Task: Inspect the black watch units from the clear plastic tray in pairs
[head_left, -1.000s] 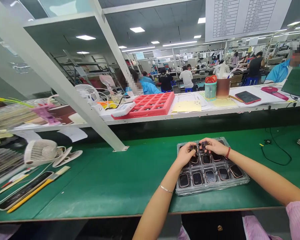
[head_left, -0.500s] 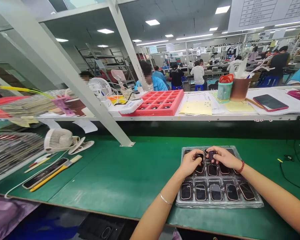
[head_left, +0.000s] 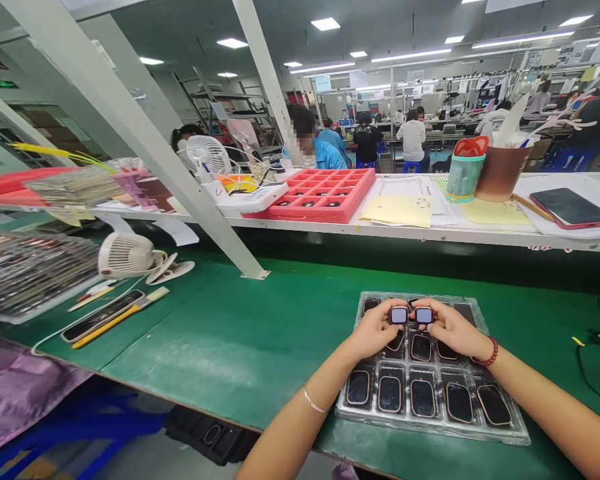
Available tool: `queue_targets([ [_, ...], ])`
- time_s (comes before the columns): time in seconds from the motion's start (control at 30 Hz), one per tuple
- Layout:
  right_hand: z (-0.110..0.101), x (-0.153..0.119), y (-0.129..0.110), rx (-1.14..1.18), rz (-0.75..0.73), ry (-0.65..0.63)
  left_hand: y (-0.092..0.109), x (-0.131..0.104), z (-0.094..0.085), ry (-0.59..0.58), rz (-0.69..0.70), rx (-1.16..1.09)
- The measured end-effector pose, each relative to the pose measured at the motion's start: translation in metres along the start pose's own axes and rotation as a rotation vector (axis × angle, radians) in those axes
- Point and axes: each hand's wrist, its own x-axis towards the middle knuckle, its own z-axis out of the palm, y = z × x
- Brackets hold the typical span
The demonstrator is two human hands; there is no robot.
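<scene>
Over tray (head_left: 500,427) | both hands' fingers pinch watch cases (head_left: 399,315), faces toward camera

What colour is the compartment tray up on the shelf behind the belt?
Red. The compartment tray shows clearly in the head view, on the shelf.

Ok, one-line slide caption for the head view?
Left hand and right hand each hold a small dark watch case above a clear plastic compartment tray.
</scene>
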Motion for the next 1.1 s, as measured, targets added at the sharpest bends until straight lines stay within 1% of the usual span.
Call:
queue_targets([
  [0.2,-0.0015,-0.0009,-0.0032,0.003,0.033,-0.013,0.003,-0.0011,0.0012,0.003,-0.03,-0.061],
  [0.47,0.0002,-0.0015,-0.0053,0.011,0.031,0.001,-0.0022,0.0,-0.0014,0.005,-0.007,-0.036],
  [0.6,-0.0003,-0.0022,-0.0037,0.026,0.048,0.006,-0.0017,-0.0001,-0.0008,0.01,-0.007,-0.051],
  [0.83,-0.0005,-0.0024,-0.003,0.044,0.017,-0.003,0.0003,0.0008,-0.001,0.04,-0.005,-0.02],
  [0.93,-0.0005,-0.0021,-0.0022,0.059,0.021,-0.006,0.0005,0.0013,-0.0013,0.037,0.002,-0.019],
  [1.1,-0.0006,-0.0021,-0.0006,0.084,0.021,-0.002,-0.0003,0.0019,-0.0006,0.065,0.014,-0.002],
])
